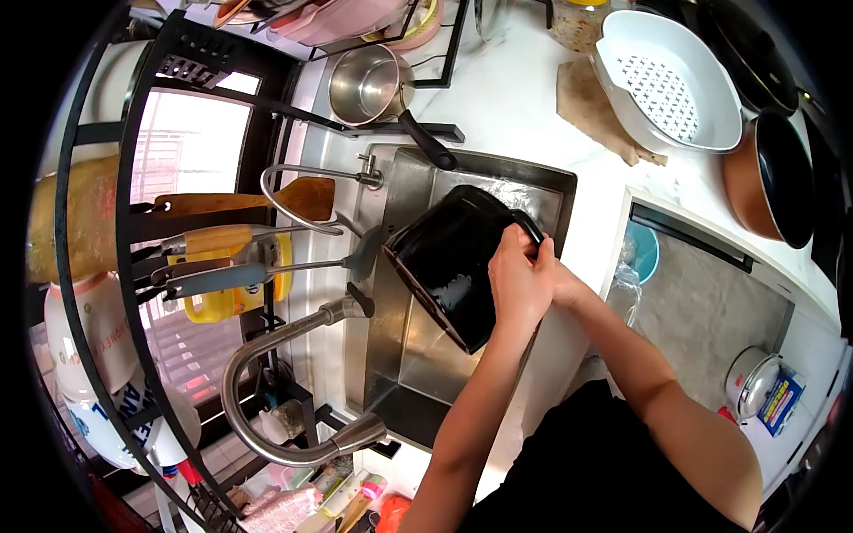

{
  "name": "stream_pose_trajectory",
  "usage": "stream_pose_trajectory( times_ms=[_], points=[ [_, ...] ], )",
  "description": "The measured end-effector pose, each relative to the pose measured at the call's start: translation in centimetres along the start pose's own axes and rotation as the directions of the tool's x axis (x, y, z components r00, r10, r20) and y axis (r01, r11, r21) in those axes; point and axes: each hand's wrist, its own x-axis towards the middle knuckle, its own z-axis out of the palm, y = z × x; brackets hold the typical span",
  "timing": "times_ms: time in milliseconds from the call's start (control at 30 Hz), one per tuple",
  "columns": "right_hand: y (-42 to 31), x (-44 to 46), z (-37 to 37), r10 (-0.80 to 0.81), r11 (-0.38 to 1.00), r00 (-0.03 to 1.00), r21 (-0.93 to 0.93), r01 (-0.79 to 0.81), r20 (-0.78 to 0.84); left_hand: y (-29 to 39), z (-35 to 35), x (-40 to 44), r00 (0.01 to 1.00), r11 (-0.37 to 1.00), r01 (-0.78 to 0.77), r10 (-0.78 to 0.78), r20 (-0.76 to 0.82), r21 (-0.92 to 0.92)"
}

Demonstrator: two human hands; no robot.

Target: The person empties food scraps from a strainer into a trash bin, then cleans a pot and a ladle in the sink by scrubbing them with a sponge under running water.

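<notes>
A deep, black, squarish pan (458, 266) with a handle is held tilted over the steel sink (426, 351). Its glossy surface looks wet. My left hand (518, 282) is closed at the handle end, its fingers beside the black handle (527, 225). Tucked against it, my right hand (563, 282) also grips at the handle, mostly hidden behind the left. The curved steel faucet (267, 355) reaches in from the window side, apart from the pan. A thin steel spout (293, 169) stands near the sink's corner.
A small saucepan (366, 87) has its black handle jutting over the sink edge. Wooden and grey utensils (240, 206) hang from the black rack (147, 266). A white perforated basket (662, 89) and a copper-coloured pot (769, 178) stand on the counter. An open drawer (702, 311) lies below.
</notes>
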Motion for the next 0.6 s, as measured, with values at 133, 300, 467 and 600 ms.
stream_pose_trajectory(
  times_ms=[133,300,467,600],
  points=[
    [2.9,0.0,0.4,0.109,0.987,0.994,0.118,-0.107,-0.016,-1.1,-0.9,-0.8,0.996,0.995,0.085,-0.084,0.023,-0.053],
    [1.5,0.1,2.3,0.156,0.952,0.961,-0.295,-0.084,0.229,-2.8,-4.0,-3.1,0.964,0.914,0.214,-0.254,-0.075,-0.343],
    [-1.8,0.5,5.0,0.184,0.847,0.914,-0.530,0.039,0.362,-4.0,-6.8,-4.8,0.907,0.796,0.158,-0.351,-0.233,-0.584],
    [-2.6,1.8,5.9,0.122,0.751,0.914,-0.638,0.170,0.387,-6.3,-7.9,-4.7,0.878,0.769,0.120,-0.377,-0.294,-0.627]
  ],
)
